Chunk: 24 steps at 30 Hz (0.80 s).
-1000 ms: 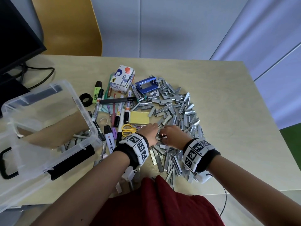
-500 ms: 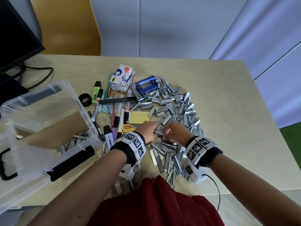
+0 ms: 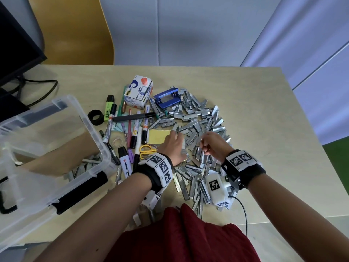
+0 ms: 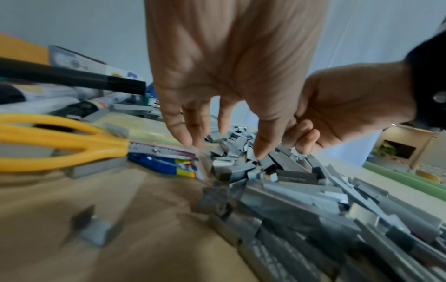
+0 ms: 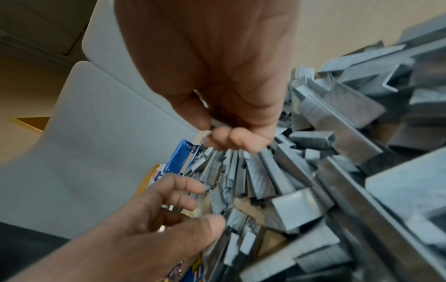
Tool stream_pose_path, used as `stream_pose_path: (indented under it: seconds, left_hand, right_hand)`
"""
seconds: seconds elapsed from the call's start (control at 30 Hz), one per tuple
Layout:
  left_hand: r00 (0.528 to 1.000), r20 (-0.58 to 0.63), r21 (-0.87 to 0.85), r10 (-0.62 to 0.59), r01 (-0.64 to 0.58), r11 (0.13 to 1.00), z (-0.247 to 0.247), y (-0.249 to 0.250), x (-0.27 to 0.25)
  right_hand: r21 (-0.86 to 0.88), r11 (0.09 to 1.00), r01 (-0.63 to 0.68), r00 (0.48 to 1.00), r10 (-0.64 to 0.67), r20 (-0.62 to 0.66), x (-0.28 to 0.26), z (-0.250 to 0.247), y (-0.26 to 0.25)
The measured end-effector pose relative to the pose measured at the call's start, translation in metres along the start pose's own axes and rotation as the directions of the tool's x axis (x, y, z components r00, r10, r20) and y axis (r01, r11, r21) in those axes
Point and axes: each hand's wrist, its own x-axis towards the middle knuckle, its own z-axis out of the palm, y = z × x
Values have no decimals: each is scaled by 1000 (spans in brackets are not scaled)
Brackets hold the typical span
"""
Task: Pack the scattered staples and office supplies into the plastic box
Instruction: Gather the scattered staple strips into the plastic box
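Grey metal staple strips (image 3: 196, 118) lie heaped on the beige wooden table (image 3: 255, 110), a few inside the clear plastic box (image 3: 62, 148) at left. Right hand (image 3: 215, 144) pinches a small bunch of strips above the heap. Left hand (image 3: 172, 146), fingers spread loose, reaches down onto strips beside yellow-handled scissors (image 3: 145, 150) and yellow sticky notes (image 3: 158, 136).

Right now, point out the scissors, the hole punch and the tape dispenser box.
scissors (image 3: 145, 149): head view, on the yellow handle loop.
hole punch (image 3: 167, 98): head view, on its blue top plate.
tape dispenser box (image 3: 138, 93): head view, on the printed front face.
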Motion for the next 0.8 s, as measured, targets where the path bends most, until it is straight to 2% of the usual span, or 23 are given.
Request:
stream_pose_path:
  seconds: [0.07,0.13,0.23,0.3,0.47,0.6,0.67,0.7,0.8]
  left_hand:
    - [999,-52,26,-13,14,1000,1,5,4]
    - [996,-79,34,-35,37,999,1,10,8]
    - [991,-92,33,-98,102,994,0,15,16]
    - [991,-59,52,-123,126,991,0,16,21]
    - [991,5,106,-132,130,986,0,21,30]
    - [985,64,111,-163,155,982,2,21,37]
    - [981,95,105,-170,160,982,1,21,40]
    - [980,107,99,-170,160,982,1,21,42]
    - [979,113,72,-171,164,984,0,19,43]
  right_hand:
    - [-58,998,-6,998,3,-63,4,-4,0]
    - [-263,965,8,988,-49,-149,10,-6,2]
    - [-573,820,15,960,-171,-221,21,-7,6]
    - [-700,714,-35,957,-177,-229,27,-5,7]
    - [-824,548,-144,939,-188,-289,33,9,5]
    - [-875,454,-169,936,-205,-287,33,15,-3]
    - [-873,462,-158,939,-204,-278,35,13,-5]
    - [-854,499,-146,939,-201,-278,35,11,-4]
    - [-684,725,-78,952,-150,-268,37,3,1]
